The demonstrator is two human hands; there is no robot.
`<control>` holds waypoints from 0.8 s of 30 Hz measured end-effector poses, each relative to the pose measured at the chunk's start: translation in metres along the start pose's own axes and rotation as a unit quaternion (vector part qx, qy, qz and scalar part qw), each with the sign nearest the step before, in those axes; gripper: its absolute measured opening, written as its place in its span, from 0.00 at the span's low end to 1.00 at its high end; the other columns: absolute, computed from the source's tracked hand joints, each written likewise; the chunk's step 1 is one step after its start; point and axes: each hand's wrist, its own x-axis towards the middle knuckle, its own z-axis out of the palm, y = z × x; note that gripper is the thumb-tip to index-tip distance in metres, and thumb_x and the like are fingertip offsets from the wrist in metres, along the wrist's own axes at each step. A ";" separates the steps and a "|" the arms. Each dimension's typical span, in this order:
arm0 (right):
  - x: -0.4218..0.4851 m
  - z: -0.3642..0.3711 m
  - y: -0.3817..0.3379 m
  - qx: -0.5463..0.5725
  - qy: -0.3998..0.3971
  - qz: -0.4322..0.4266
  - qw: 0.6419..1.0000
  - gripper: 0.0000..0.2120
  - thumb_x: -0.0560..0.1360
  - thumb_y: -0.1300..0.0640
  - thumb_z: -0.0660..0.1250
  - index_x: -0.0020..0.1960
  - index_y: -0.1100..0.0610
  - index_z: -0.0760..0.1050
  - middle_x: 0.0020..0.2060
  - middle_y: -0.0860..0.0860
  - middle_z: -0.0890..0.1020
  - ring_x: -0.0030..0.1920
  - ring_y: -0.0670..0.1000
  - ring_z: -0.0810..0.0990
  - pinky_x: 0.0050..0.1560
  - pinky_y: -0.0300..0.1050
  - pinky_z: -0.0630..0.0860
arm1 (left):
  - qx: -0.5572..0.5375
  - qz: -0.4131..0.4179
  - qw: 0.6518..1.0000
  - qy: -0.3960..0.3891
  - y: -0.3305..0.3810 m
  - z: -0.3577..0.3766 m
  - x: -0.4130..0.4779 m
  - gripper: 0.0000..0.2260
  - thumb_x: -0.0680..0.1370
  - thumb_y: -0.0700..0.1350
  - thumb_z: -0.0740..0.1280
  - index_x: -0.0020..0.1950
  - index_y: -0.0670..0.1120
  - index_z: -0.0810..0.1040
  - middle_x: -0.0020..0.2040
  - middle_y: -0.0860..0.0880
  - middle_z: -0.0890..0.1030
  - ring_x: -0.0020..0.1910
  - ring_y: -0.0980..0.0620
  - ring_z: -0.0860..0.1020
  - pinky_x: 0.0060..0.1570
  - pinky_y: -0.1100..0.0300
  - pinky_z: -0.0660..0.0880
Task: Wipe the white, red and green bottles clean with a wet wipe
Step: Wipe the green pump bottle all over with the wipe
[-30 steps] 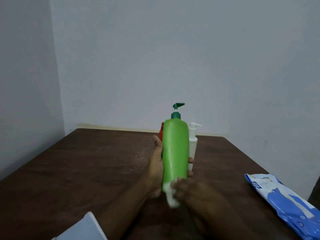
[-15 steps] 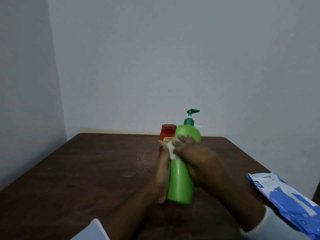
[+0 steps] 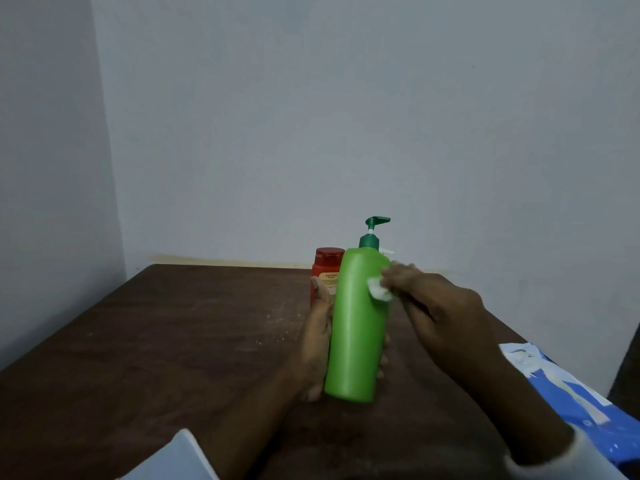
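Your left hand (image 3: 317, 341) grips the green bottle (image 3: 358, 323), steadying it for wiping; your right hand (image 3: 436, 306) pinches the wet wipe (image 3: 378, 289) against its upper side.

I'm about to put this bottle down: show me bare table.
Bare: the left of the table, from far edge to left hand. Crowded: red bottle behind the green bottle, wipes pack at the right edge.

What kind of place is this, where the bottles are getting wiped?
Likely a plain room in a home: a dark wooden table in a corner of bare pale walls, a green pump bottle and red bottle, and a blue wet-wipe pack.
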 end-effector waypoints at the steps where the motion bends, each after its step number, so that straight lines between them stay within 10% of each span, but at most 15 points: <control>1: 0.003 0.012 0.003 -0.011 0.029 0.011 0.999 0.14 0.73 0.67 0.64 0.55 0.59 0.81 0.57 0.49 0.81 0.60 0.45 0.78 0.65 0.39 0.70 | 0.000 -0.005 1.000 -0.005 -0.001 0.000 -0.001 0.51 0.71 0.82 0.48 0.64 0.38 0.80 0.50 0.33 0.81 0.40 0.39 0.83 0.43 0.48 0.81; 6: -0.019 0.046 -0.025 0.050 -0.016 -0.035 0.998 0.13 0.73 0.65 0.64 0.55 0.60 0.81 0.59 0.52 0.80 0.64 0.49 0.76 0.65 0.48 0.72 | -0.079 0.012 0.997 0.013 0.019 0.007 -0.004 0.43 0.73 0.77 0.57 0.64 0.41 0.82 0.54 0.38 0.82 0.50 0.40 0.81 0.56 0.46 0.78; 12: -0.018 -0.015 -0.073 0.224 -0.111 -0.043 0.967 0.17 0.70 0.71 0.69 0.52 0.54 0.83 0.54 0.42 0.83 0.57 0.39 0.79 0.58 0.35 0.75 | -0.164 0.067 0.981 0.082 0.056 0.023 -0.022 0.24 0.76 0.52 0.61 0.65 0.36 0.77 0.50 0.37 0.81 0.42 0.41 0.80 0.45 0.51 0.79; 17: -0.031 -0.019 -0.085 0.282 0.133 0.107 0.944 0.11 0.71 0.70 0.70 0.47 0.55 0.82 0.46 0.40 0.84 0.49 0.39 0.82 0.48 0.27 0.74 | -0.302 0.133 0.938 0.103 0.067 0.046 -0.053 0.22 0.73 0.43 0.60 0.62 0.34 0.77 0.55 0.36 0.80 0.46 0.38 0.81 0.54 0.44 0.80; 21: -0.033 -0.006 -0.086 0.258 0.228 0.154 0.926 0.10 0.73 0.67 0.67 0.50 0.54 0.80 0.46 0.40 0.83 0.50 0.40 0.81 0.52 0.30 0.73 | -0.344 0.126 0.919 0.145 0.054 0.058 -0.069 0.26 0.72 0.39 0.66 0.70 0.33 0.74 0.64 0.31 0.80 0.46 0.31 0.85 0.38 0.35 0.83; 24: -0.040 0.002 -0.089 0.192 0.245 0.123 0.942 0.10 0.75 0.68 0.66 0.54 0.59 0.80 0.52 0.49 0.82 0.56 0.45 0.79 0.58 0.40 0.74 | -0.359 0.146 0.898 0.209 0.038 0.066 -0.071 0.21 0.67 0.41 0.69 0.58 0.33 0.79 0.49 0.31 0.84 0.37 0.33 0.85 0.30 0.42 0.83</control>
